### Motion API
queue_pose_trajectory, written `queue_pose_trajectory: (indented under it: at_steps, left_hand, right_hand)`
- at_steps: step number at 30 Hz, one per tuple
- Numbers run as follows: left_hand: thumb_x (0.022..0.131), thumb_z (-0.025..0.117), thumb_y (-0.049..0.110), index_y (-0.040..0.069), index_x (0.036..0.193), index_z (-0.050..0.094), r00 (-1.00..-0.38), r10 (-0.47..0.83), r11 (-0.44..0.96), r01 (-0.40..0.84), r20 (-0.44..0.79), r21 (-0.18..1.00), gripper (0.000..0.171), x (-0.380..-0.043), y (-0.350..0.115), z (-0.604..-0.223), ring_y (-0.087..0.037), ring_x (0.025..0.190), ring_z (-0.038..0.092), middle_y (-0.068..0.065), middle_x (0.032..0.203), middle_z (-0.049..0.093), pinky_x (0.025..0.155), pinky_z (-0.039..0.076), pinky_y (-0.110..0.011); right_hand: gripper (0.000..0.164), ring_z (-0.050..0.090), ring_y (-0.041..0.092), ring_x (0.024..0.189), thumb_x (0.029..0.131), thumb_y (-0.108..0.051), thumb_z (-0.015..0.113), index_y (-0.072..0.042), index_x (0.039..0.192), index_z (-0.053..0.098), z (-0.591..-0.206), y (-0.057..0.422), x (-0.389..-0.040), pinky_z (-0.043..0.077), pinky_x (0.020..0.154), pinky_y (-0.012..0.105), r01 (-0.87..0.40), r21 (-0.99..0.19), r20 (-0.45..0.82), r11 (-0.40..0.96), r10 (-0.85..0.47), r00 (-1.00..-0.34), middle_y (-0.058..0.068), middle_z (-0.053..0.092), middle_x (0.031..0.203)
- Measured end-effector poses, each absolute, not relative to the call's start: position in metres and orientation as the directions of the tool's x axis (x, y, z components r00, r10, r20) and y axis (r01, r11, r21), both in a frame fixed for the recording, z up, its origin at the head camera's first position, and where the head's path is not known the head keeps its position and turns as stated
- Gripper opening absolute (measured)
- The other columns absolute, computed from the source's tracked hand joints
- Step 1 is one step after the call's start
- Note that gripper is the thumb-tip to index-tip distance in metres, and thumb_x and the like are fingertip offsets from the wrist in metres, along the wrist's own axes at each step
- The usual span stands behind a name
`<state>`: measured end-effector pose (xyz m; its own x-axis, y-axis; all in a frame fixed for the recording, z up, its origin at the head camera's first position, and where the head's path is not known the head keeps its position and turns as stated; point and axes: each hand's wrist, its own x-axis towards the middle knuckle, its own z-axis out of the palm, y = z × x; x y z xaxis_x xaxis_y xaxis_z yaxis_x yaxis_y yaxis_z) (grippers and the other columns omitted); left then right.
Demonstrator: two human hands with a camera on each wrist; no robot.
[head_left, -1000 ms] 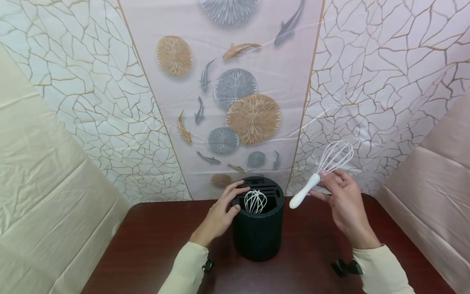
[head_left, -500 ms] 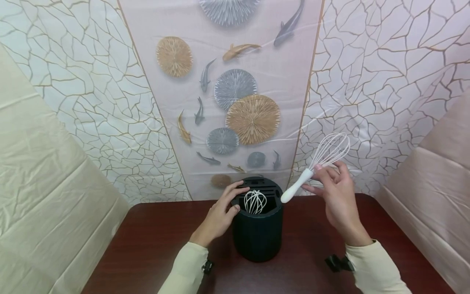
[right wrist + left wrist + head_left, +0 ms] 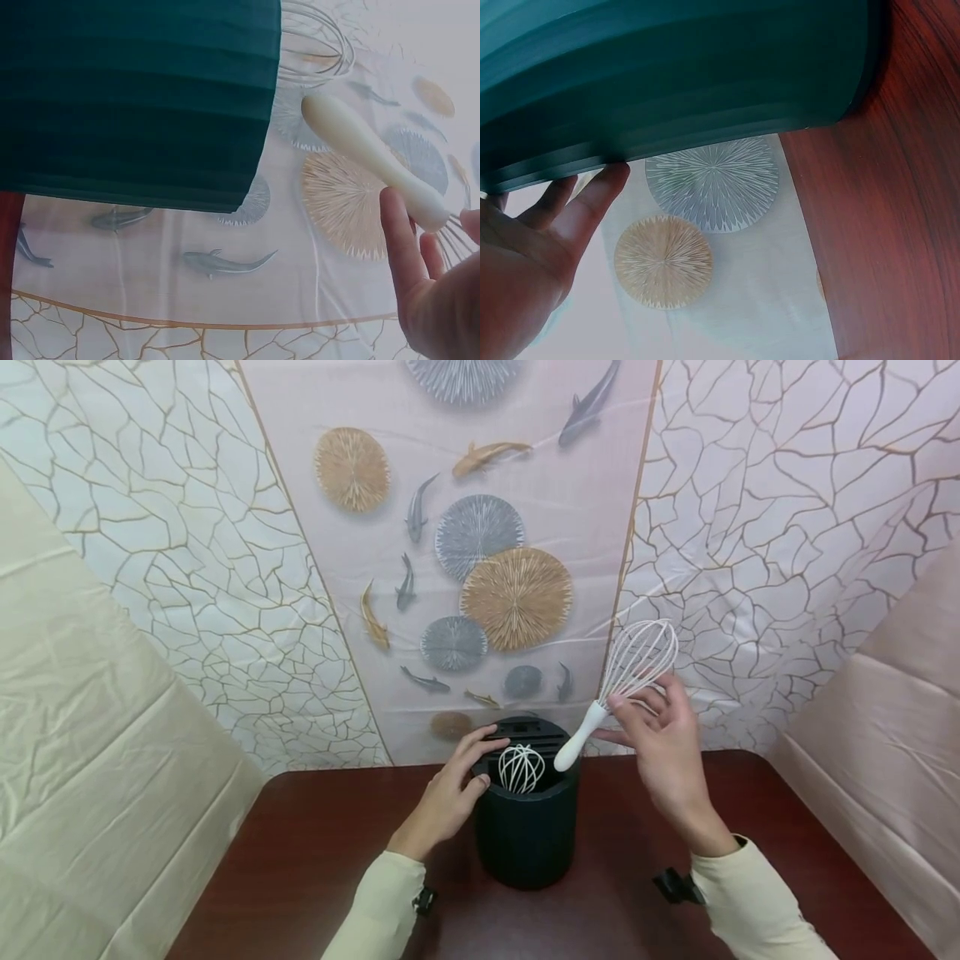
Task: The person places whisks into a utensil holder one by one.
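Observation:
A dark green, round utensil holder [image 3: 527, 843] with a slotted black top stands on the table. My left hand [image 3: 442, 806] holds its left rim, fingers over the top and thumb at the near edge; in the left wrist view those fingers [image 3: 592, 206] meet the rim. The wire loops of one whisk [image 3: 521, 770] stick up from the holder's open compartment. My right hand [image 3: 670, 752] pinches a second white whisk [image 3: 581, 737] where handle and wires meet. This whisk tilts, wires up, and its handle end overlaps the holder's right rim in the head view.
The dark red-brown table [image 3: 322, 852] has its far edge against a patterned cloth backdrop [image 3: 480, 602] with printed fish and discs. Plain beige cloth [image 3: 82, 760] hangs at the left side, with more at the right.
My right hand has moved left and slightly up with its whisk, bringing the handle end from beside the holder to over its right rim. My left hand stays at the rim.

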<state>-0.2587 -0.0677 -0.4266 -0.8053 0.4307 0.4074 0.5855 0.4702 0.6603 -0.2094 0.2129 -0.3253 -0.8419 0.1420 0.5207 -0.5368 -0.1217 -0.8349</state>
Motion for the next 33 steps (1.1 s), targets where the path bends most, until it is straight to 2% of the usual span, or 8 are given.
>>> queue_pose_trajectory:
  at_steps: [2, 7, 9, 14, 21, 28, 33]
  left_hand:
    - [0.102, 0.047, 0.017, 0.041, 0.156, 0.049, -0.805, 0.431, 0.466, 0.586, 0.408, 0.663, 0.059, -0.258, -0.068, -0.427, -0.017, 0.123, 0.053, 0.018, 0.169, 0.029, 0.078, 0.045, -0.043]
    - [0.102, 0.047, 0.017, 0.041, 0.156, 0.049, -0.808, 0.429, 0.462, 0.581, 0.404, 0.67, 0.059, -0.258, -0.068, -0.428, -0.018, 0.125, 0.052, 0.02, 0.169, 0.028, 0.08, 0.044, -0.044]
    - [0.102, 0.047, 0.017, 0.041, 0.156, 0.049, -0.811, 0.428, 0.462, 0.576, 0.4, 0.675, 0.059, -0.258, -0.068, -0.428, -0.018, 0.125, 0.052, 0.02, 0.169, 0.028, 0.08, 0.044, -0.044]
    - [0.102, 0.047, 0.017, 0.042, 0.155, 0.049, -0.812, 0.424, 0.463, 0.575, 0.401, 0.674, 0.059, -0.259, -0.067, -0.428, -0.017, 0.121, 0.054, 0.021, 0.169, 0.028, 0.078, 0.044, -0.043]
    - [0.102, 0.046, 0.017, 0.04, 0.156, 0.05, -0.803, 0.425, 0.456, 0.589, 0.418, 0.667, 0.058, -0.26, -0.067, -0.429, -0.018, 0.123, 0.053, 0.02, 0.169, 0.028, 0.077, 0.045, -0.042]
    - [0.101, 0.047, 0.017, 0.041, 0.155, 0.05, -0.806, 0.425, 0.453, 0.584, 0.413, 0.673, 0.059, -0.26, -0.067, -0.431, -0.016, 0.129, 0.05, 0.021, 0.168, 0.028, 0.081, 0.044, -0.044]
    - [0.101, 0.047, 0.017, 0.04, 0.155, 0.05, -0.805, 0.423, 0.453, 0.585, 0.416, 0.672, 0.059, -0.26, -0.067, -0.429, -0.016, 0.131, 0.05, 0.021, 0.168, 0.029, 0.083, 0.044, -0.046]
  right_hand:
    - [0.05, 0.075, 0.014, 0.1, 0.103, -0.002, 0.065, 0.003, 0.147, 0.041, -0.326, 0.21, -0.21, 0.062, 0.077, 0.043, -0.55, -0.83, 0.537, -0.089, 0.139, -0.832, 0.015, 0.067, 0.119]
    - [0.044, 0.074, 0.014, 0.1, 0.103, 0.0, 0.065, 0.002, 0.142, 0.044, -0.329, 0.204, -0.213, 0.063, 0.076, 0.042, -0.564, -0.825, 0.557, -0.04, 0.11, -0.823, 0.013, 0.068, 0.117]
    - [0.043, 0.074, 0.015, 0.1, 0.103, 0.001, 0.065, 0.003, 0.14, 0.044, -0.331, 0.202, -0.214, 0.063, 0.076, 0.043, -0.565, -0.824, 0.561, -0.037, 0.088, -0.823, 0.016, 0.068, 0.116]
    - [0.045, 0.074, 0.015, 0.098, 0.102, 0.002, 0.065, 0.003, 0.142, 0.043, -0.335, 0.2, -0.218, 0.063, 0.075, 0.042, -0.564, -0.825, 0.563, -0.017, 0.04, -0.825, 0.024, 0.066, 0.118]
    - [0.053, 0.072, 0.01, 0.102, 0.104, -0.004, 0.065, 0.005, 0.15, 0.04, -0.341, 0.199, -0.22, 0.063, 0.08, 0.038, -0.508, -0.859, 0.509, 0.064, -0.001, -0.861, 0.015, 0.066, 0.123]
    - [0.051, 0.07, 0.009, 0.099, 0.103, -0.001, 0.065, 0.003, 0.149, 0.043, -0.349, 0.196, -0.224, 0.063, 0.081, 0.04, -0.511, -0.853, 0.511, 0.104, -0.025, -0.859, 0.026, 0.061, 0.13]
    - [0.051, 0.069, 0.009, 0.097, 0.101, 0.003, 0.067, 0.003, 0.147, 0.045, -0.353, 0.193, -0.226, 0.063, 0.08, 0.036, -0.511, -0.852, 0.511, 0.117, -0.032, -0.859, 0.025, 0.06, 0.13]
